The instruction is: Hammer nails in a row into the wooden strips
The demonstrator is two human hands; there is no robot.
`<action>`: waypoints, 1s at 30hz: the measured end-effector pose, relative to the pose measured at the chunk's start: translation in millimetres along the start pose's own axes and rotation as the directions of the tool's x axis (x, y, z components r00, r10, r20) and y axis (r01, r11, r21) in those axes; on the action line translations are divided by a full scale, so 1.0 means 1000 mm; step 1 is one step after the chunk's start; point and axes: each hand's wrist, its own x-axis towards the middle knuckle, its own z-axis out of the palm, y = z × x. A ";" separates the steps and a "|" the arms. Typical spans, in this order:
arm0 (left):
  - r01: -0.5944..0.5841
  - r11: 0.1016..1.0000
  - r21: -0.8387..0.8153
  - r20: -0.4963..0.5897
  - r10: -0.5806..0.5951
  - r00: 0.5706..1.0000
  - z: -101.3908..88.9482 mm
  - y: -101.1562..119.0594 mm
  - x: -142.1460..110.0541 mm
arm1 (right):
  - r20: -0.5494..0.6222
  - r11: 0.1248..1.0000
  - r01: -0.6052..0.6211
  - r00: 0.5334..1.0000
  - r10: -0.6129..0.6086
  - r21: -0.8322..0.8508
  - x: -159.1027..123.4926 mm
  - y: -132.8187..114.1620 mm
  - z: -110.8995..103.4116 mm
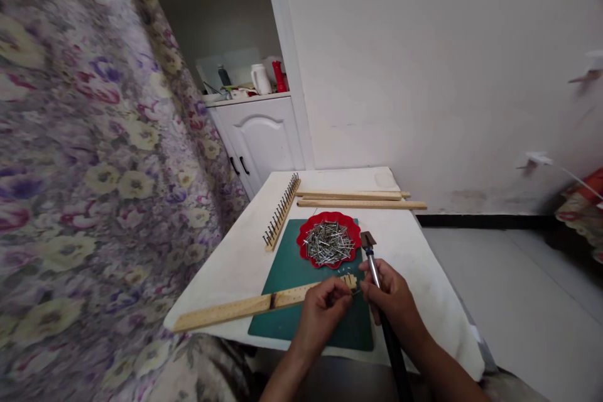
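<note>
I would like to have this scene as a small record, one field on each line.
left hand: fingers pinched, at the right part of a long pale wooden plank; held item unclear
right hand: holds a hammer with silver metal neck and black grip
container: red scalloped dish, filled with silver metal nails
work surface: green rectangular mat on a white-covered table
far side: pale wooden strips lying flat
far left: narrow wooden strip with a row of protruding dark nails
</note>
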 end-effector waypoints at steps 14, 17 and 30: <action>0.015 0.995 0.102 -0.242 0.010 0.970 -0.018 -0.028 0.010 | 0.030 0.999 0.008 1.000 -0.007 -0.051 -0.003 -0.007 -0.003; 0.017 0.993 0.113 -0.260 0.013 0.966 -0.015 -0.037 0.014 | 0.035 0.999 -0.002 0.999 0.004 -0.043 -0.003 -0.006 -0.002; -0.055 0.935 0.351 -0.237 0.145 0.961 -0.003 -0.046 0.020 | 0.045 0.999 -0.022 0.999 0.024 -0.041 -0.005 -0.004 0.000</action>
